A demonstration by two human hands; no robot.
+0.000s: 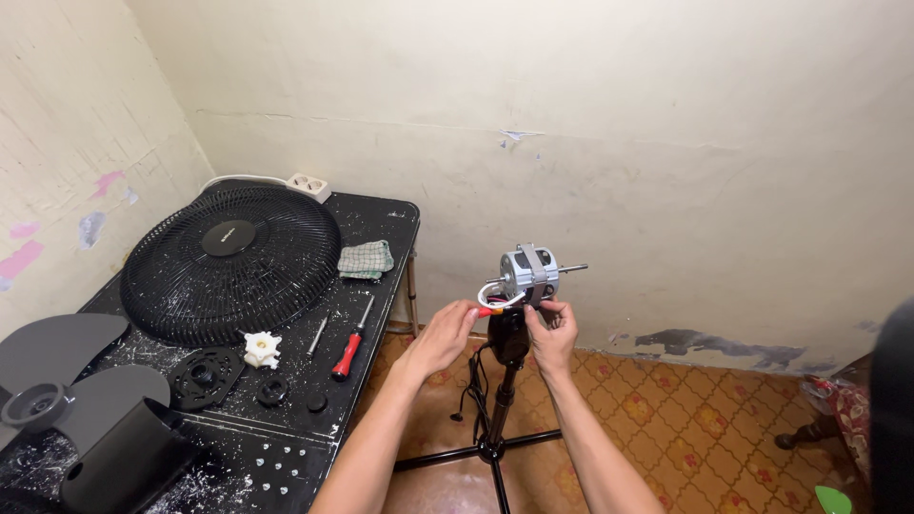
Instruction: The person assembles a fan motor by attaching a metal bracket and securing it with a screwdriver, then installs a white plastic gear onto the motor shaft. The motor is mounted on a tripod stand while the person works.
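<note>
A bare grey fan motor [529,271] with a metal shaft pointing right sits on top of a black stand [505,381]. White, red and orange wires loop under the motor's left side. My left hand [446,335] pinches the wires at the motor's lower left. On the motor's underside, at the top of the stand's black neck, my right hand [554,333] has its fingers closed on the motor's base.
A black table [286,428] at left carries a black fan grille [231,262], grey fan blades [57,371], a red-handled screwdriver [350,345], a thin screwdriver [318,335], a white plastic nut [261,348], black rings, screws and a checked cloth [366,258]. A power strip [308,185] lies by the wall.
</note>
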